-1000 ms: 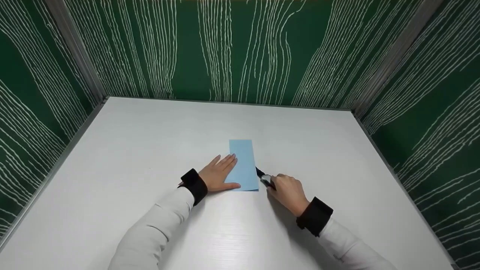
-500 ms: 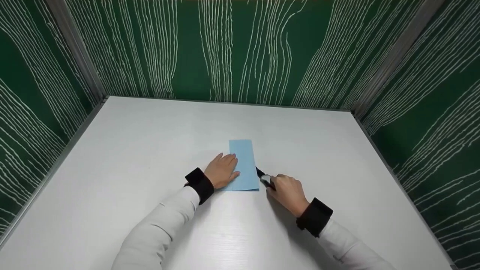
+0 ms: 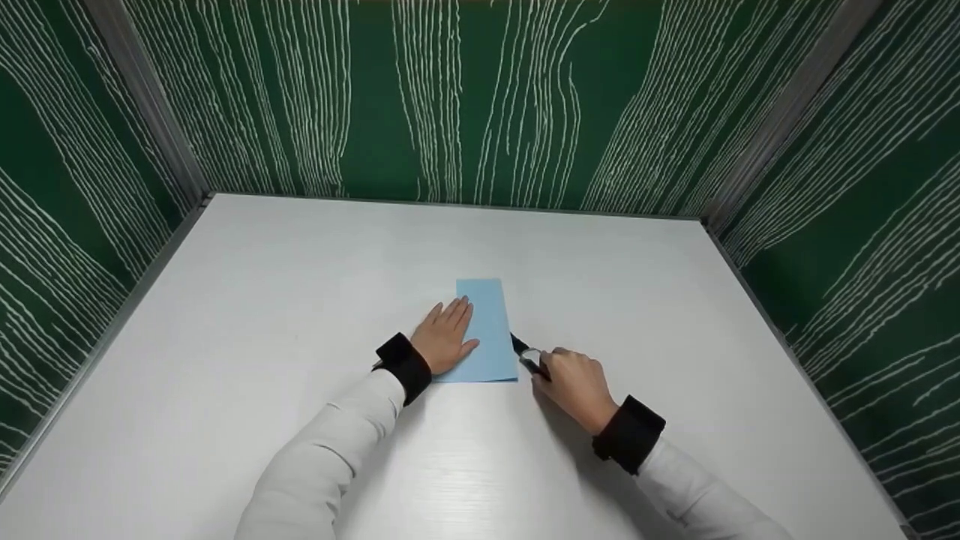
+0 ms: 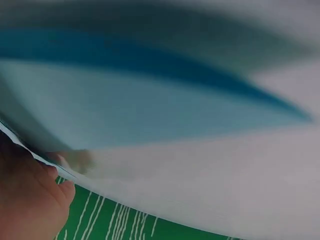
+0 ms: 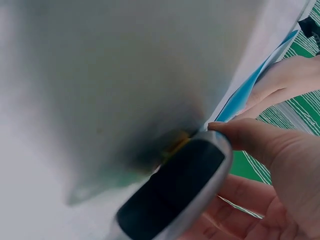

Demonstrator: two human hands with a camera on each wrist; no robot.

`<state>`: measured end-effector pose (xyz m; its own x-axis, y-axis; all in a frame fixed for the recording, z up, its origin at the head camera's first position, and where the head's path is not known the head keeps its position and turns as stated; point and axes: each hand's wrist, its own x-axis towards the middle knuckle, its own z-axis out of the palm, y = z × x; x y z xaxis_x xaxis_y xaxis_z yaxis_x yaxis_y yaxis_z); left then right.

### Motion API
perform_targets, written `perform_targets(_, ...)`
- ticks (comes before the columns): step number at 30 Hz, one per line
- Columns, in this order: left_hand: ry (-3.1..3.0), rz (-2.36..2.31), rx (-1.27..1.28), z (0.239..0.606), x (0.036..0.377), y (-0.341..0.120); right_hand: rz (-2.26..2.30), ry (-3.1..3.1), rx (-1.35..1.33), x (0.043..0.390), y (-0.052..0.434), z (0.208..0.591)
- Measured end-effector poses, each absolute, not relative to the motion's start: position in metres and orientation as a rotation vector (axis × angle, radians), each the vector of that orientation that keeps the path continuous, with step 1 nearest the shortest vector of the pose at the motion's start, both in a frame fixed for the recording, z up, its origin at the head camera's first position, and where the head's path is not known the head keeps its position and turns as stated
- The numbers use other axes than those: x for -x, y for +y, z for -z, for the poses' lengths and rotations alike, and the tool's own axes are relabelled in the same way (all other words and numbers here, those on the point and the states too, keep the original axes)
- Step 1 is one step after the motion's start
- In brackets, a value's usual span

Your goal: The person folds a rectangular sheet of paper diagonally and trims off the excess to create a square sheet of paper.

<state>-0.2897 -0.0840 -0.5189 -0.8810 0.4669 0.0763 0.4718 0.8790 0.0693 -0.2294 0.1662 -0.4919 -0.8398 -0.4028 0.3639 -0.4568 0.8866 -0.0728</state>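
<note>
The folded blue paper (image 3: pixel 486 330) lies mid-tabletop (image 3: pixel 300 300), long axis running near to far. The left hand (image 3: pixel 445 339) presses flat on its left side, fingers straight. The right hand (image 3: pixel 574 384) has its grip clamped round a utility knife (image 3: pixel 527 355), whose tip meets the paper's right edge near the near corner.

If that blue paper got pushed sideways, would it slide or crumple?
The blue paper looks thin and folded flat, so probably light and floppy. On the smooth white table it would likely slide easily, which may be why the left hand presses on it.
</note>
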Motion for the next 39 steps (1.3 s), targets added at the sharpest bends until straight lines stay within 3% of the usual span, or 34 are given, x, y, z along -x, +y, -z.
perform_targets(22, -3.073, 0.175, 0.874, 0.520, 0.290, -0.093, -0.259, -2.806, -0.613, 0.212, 0.161, 0.488)
perform_targets(39, -3.091, 0.277, 0.888, 0.509, 0.282, -0.093, -0.261, -2.768, -0.608, 0.231, 0.157, 0.487)
